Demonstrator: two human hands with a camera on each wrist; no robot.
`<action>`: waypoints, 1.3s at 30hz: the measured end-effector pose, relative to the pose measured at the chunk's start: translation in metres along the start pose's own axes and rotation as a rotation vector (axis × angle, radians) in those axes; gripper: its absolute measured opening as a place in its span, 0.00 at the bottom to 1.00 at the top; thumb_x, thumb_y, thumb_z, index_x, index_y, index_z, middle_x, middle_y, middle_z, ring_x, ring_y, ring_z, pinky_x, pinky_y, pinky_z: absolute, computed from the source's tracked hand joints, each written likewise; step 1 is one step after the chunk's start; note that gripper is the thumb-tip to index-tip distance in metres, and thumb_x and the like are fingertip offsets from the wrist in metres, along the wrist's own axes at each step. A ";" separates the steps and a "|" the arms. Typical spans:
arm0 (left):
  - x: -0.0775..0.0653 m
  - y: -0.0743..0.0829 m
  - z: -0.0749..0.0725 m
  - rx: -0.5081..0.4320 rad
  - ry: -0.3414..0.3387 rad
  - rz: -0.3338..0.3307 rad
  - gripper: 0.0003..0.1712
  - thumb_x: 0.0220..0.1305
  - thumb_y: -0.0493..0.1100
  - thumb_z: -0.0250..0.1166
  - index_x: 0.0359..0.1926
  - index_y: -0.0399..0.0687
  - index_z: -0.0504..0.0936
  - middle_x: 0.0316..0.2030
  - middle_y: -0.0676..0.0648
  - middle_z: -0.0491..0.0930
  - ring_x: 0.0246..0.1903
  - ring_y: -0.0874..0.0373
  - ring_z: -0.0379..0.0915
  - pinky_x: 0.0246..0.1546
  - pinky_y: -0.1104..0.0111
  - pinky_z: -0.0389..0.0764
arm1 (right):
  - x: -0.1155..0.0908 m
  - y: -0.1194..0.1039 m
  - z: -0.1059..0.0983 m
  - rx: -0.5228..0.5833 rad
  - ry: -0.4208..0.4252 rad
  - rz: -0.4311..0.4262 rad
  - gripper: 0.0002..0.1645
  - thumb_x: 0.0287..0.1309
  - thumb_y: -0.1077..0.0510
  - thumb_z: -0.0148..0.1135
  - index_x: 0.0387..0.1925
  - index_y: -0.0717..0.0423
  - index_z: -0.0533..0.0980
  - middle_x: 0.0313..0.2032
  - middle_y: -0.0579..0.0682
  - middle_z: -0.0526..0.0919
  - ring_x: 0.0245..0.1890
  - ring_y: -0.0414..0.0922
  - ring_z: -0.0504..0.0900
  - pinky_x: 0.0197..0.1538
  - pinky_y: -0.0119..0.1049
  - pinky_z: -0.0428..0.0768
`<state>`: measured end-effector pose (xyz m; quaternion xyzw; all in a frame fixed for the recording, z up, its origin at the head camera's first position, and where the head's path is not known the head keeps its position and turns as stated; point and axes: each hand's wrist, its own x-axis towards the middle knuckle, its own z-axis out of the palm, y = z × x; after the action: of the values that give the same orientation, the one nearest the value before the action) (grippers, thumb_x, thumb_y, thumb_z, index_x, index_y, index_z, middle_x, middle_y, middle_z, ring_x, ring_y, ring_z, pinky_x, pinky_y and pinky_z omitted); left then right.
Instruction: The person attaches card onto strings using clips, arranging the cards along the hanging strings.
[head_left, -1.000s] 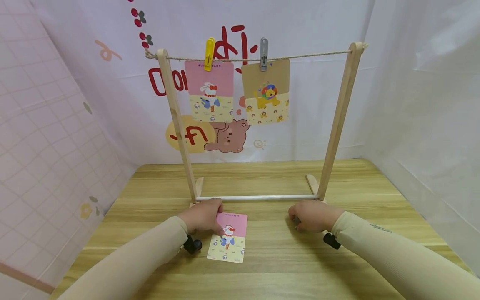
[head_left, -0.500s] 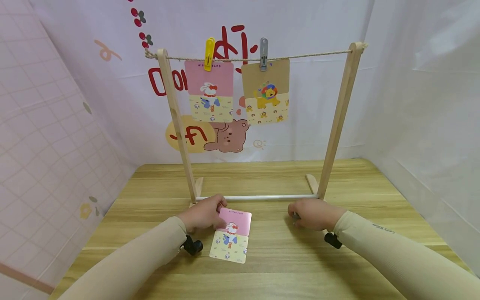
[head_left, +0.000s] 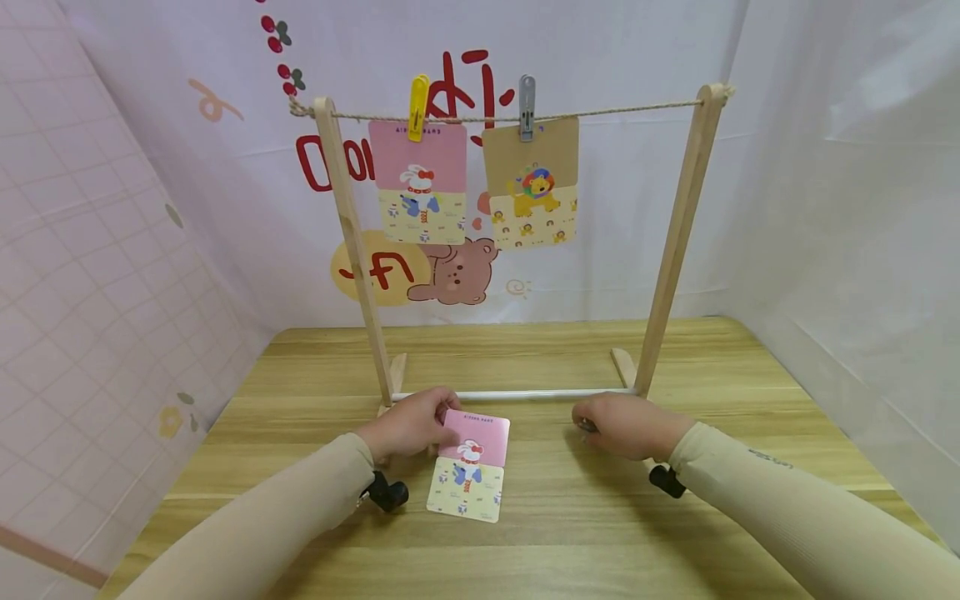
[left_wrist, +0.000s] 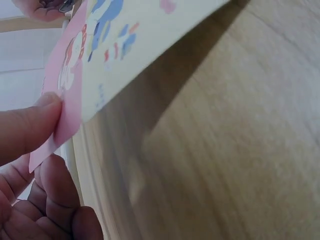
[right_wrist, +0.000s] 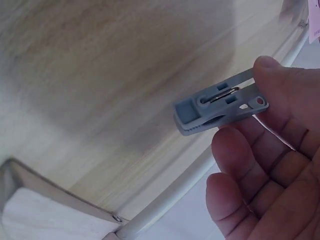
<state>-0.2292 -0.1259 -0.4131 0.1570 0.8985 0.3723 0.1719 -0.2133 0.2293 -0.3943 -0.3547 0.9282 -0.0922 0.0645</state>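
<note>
My left hand (head_left: 412, 423) pinches the left edge of a pink and yellow card (head_left: 471, 467) printed with a white rabbit. In the left wrist view the thumb presses on the card's pink part (left_wrist: 70, 95), fingers behind it, and the card is tilted off the table with a shadow under it. My right hand (head_left: 630, 425) holds a grey-blue clothespin (right_wrist: 215, 104) between thumb and fingers, its jaws pointing away from the palm. In the head view that clothespin is mostly hidden by the hand.
A wooden rack with a left post (head_left: 352, 250), a right post (head_left: 678, 242) and a white bottom bar (head_left: 525, 394) stands behind the hands. From its twine (head_left: 630, 109) hang a rabbit card (head_left: 420, 183) under a yellow clothespin (head_left: 417, 108) and a lion card (head_left: 534, 183) under a grey clothespin (head_left: 527, 108).
The left hand has lifted the card off the table and shifted it slightly right and away from me. The right hand has moved a little left and up with the clothespin.
</note>
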 end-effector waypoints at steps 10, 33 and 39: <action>0.003 0.003 0.003 -0.096 0.025 -0.011 0.16 0.65 0.38 0.75 0.51 0.48 0.81 0.33 0.47 0.76 0.32 0.56 0.70 0.30 0.68 0.71 | 0.000 0.000 -0.001 -0.016 0.093 -0.024 0.10 0.58 0.65 0.70 0.35 0.52 0.76 0.29 0.40 0.76 0.30 0.35 0.71 0.35 0.34 0.74; 0.003 0.022 0.003 -0.148 0.054 0.075 0.09 0.72 0.46 0.71 0.48 0.53 0.80 0.41 0.49 0.80 0.43 0.54 0.74 0.44 0.63 0.76 | -0.002 0.002 -0.009 0.060 0.250 0.030 0.09 0.65 0.61 0.69 0.44 0.53 0.77 0.38 0.42 0.83 0.37 0.41 0.83 0.42 0.37 0.83; 0.004 0.027 0.002 -0.154 0.066 0.081 0.07 0.73 0.48 0.70 0.47 0.54 0.82 0.41 0.50 0.81 0.43 0.54 0.74 0.44 0.63 0.77 | -0.003 -0.003 -0.014 0.081 0.323 0.009 0.12 0.64 0.60 0.71 0.45 0.54 0.77 0.40 0.44 0.86 0.37 0.42 0.85 0.42 0.39 0.85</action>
<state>-0.2277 -0.1043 -0.3955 0.1673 0.8653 0.4518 0.1385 -0.2115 0.2311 -0.3798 -0.3284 0.9235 -0.1853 -0.0710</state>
